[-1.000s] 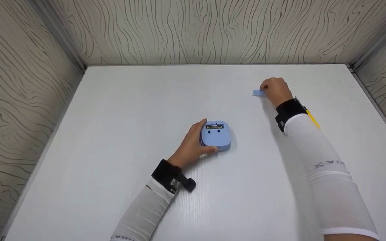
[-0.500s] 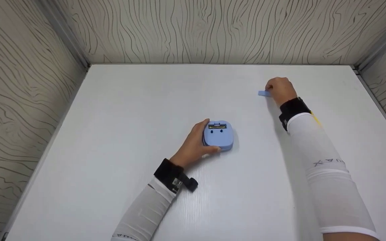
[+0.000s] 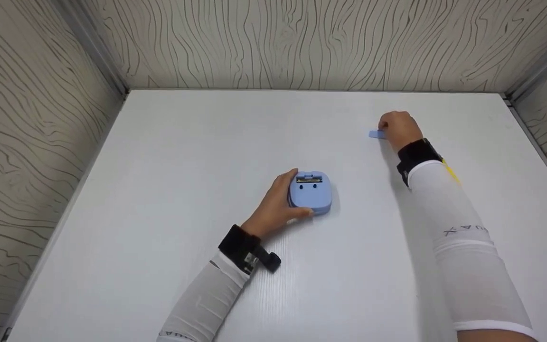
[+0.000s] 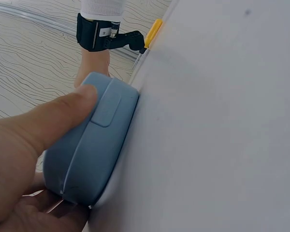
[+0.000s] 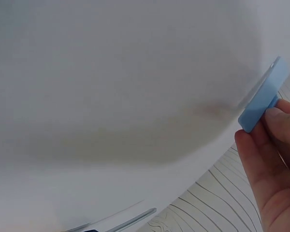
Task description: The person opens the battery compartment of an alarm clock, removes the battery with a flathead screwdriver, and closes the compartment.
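Note:
A rounded light-blue device (image 3: 310, 194) with a dark slot at its far end lies flat at the middle of the white table (image 3: 183, 156). My left hand (image 3: 278, 205) grips its left side, with the thumb along the near edge; in the left wrist view the thumb (image 4: 53, 121) lies over the blue casing (image 4: 94, 150). Far to the right, my right hand (image 3: 398, 128) pinches a small flat light-blue piece (image 3: 376, 135) at or just above the tabletop. The right wrist view shows the fingertips (image 5: 275, 121) on that thin blue piece (image 5: 263, 102).
Wood-grain walls (image 3: 302, 42) enclose the table on the left, back and right. Both forearms wear white sleeves with black wrist straps (image 3: 241, 245). Nothing else lies on the table.
My right hand and the small blue piece drifted slightly right and down toward the table. The left hand and the device shifted only slightly to the right.

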{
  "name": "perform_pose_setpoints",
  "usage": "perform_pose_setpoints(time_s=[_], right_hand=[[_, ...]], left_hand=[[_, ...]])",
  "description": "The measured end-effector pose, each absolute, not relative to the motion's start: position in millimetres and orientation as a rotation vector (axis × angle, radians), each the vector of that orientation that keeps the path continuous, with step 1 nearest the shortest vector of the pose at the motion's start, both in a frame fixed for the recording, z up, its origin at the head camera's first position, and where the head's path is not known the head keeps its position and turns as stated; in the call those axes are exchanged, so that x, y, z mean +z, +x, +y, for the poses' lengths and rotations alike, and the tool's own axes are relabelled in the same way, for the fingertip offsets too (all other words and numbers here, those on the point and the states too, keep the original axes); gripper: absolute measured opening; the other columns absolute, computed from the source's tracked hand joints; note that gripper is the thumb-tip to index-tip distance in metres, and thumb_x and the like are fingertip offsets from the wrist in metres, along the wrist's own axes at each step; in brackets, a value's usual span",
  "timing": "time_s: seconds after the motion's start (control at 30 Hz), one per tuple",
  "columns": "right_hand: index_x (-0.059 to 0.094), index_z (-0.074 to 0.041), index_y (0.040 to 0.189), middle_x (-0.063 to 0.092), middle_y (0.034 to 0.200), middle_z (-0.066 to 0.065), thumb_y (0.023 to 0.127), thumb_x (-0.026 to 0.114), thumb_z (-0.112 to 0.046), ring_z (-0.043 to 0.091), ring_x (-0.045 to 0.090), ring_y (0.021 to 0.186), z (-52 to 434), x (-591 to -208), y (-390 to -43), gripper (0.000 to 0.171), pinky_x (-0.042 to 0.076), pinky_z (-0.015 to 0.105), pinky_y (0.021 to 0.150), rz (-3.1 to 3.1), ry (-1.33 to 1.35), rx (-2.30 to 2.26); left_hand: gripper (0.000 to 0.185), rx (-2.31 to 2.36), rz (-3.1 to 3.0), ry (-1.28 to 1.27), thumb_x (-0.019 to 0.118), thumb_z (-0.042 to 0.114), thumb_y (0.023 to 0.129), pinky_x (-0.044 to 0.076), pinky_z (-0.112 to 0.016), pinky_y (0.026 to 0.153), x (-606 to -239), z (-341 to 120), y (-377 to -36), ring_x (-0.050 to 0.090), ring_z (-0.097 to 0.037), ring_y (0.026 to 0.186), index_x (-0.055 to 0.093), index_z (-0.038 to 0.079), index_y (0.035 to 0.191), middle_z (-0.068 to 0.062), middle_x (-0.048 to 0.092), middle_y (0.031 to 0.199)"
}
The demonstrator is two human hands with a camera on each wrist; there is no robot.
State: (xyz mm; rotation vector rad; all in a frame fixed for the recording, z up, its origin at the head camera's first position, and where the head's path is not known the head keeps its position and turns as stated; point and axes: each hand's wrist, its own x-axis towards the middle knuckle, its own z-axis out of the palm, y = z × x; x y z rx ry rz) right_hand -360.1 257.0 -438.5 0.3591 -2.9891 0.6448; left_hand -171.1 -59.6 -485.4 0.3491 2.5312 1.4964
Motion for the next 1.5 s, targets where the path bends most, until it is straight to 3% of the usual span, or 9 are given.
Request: perform_pose_setpoints(time_s=[1.2,1.5], right_hand=[[0.069,0.013,0.108,0.067,0.11,0.034,0.094,0.053,0.012,0.049,0.062,0.107,270.3,-433.8,-354.3,0.021,0.049,0.06,0.094,-3.013,0.394,0.616],[0.065,0.012,0.115,0.064,0.112,0.034,0.094,0.058,0.01,0.047,0.059,0.107,274.9,-414.8,-335.6,0.023,0.048,0.059,0.095,-3.045,0.399,0.64]], left_hand=[[0.104,1.484,2.526,0.365,0.087,0.027,0.082,0.027,-0.039,0.121,-481.3,-58.1,-171.5,0.033,-0.025,0.147,0.023,0.011,0.161,-0.013,0.032,0.16],[0.103,1.504,2.518,0.372,0.087,0.027,0.082,0.028,-0.04,0.121,-483.6,-60.4,-171.4,0.032,-0.026,0.147,0.023,0.009,0.161,-0.014,0.031,0.16]])
